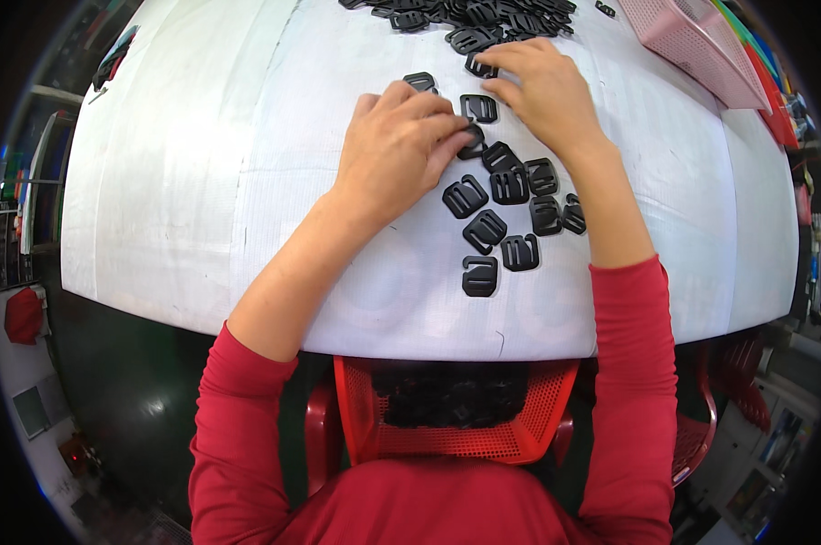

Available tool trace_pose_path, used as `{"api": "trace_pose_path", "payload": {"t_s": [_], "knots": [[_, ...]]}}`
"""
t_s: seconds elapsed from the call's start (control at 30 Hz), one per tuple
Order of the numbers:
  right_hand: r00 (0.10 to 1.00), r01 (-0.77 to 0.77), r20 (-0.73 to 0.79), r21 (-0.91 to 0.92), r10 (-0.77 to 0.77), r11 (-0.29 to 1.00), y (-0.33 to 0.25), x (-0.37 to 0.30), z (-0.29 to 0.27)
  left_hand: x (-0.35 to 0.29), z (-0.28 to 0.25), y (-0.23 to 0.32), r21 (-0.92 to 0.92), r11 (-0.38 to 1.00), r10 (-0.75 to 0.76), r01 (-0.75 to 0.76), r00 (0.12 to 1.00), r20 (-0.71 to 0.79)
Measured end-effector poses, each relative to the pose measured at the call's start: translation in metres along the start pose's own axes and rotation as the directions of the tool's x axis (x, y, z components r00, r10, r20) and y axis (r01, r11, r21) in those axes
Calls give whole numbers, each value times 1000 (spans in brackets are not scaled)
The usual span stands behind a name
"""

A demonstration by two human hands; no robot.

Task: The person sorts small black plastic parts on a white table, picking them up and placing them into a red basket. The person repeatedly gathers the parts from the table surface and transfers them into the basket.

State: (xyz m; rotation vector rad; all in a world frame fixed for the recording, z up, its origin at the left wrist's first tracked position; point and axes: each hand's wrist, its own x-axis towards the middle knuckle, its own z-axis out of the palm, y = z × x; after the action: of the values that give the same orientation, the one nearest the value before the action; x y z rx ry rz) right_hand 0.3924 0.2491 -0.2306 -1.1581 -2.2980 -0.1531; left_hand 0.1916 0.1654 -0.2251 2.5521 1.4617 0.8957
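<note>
smooth black slotted buckles (509, 185), rounded corners, toward white worktop's (156, 182) near edge. left grip (390, 141) pinches one buckle (473, 143); right grip (548, 95) at far-side buckle (477, 67), can't tell if pinching.

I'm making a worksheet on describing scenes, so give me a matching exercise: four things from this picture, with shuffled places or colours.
1. heap of buckles
2. pink basket
3. red basket
4. table

A. off the table, at its near side
B. white
C. far middle of the table
D. far right of the table

Pairs: 1-C, 2-D, 3-A, 4-B
</note>
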Motion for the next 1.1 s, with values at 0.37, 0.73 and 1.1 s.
{"api": "trace_pose_path", "payload": {"t_s": [0.37,0.73,1.1], "knots": [[985,-166,-5,250,172,954,-3,4,8,-4,-4,-11,11,1000,26,-25,999,-25],[999,-12,-38,66,14,998,-6,4,14,-5,3,22,-81,971,224,-224,975,-6],[950,-308,111,165,292,937,-9,-10,-36,0,8,20,-38,964,267,-265,960,85]]}}
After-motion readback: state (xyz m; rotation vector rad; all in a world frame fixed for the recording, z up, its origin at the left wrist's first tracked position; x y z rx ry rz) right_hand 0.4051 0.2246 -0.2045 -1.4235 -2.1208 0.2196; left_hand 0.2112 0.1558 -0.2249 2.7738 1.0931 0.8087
